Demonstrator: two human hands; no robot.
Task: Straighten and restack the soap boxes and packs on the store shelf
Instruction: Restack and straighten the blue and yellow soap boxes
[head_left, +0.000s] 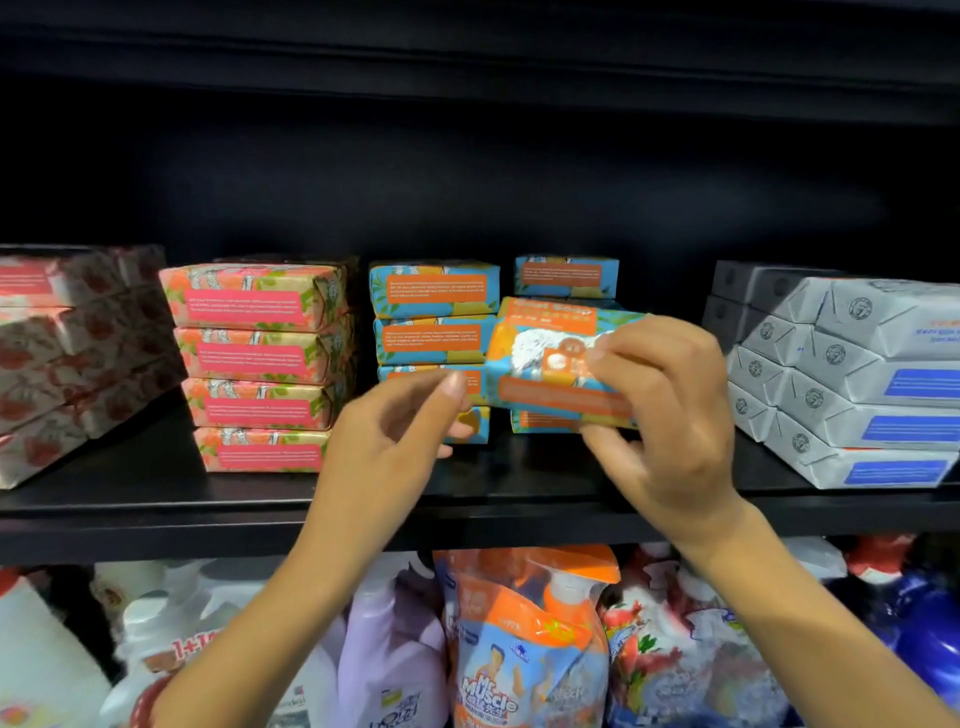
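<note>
My right hand grips a blue and orange soap pack, tilted in the air in front of the shelf, thumb under its lower edge and fingers over its top right. My left hand hovers just left of that pack with loosely curled fingers, in front of the lower packs of a blue-orange stack; I cannot tell if it touches them. Behind the held pack stands a second blue-orange stack, mostly hidden. A pink floral stack stands to the left.
Red-and-white floral packs lean at the far left. Grey-white packs with blue labels are stacked on the right. The black shelf has bare room along its front edge. Below it stand cleaner pouches and bottles.
</note>
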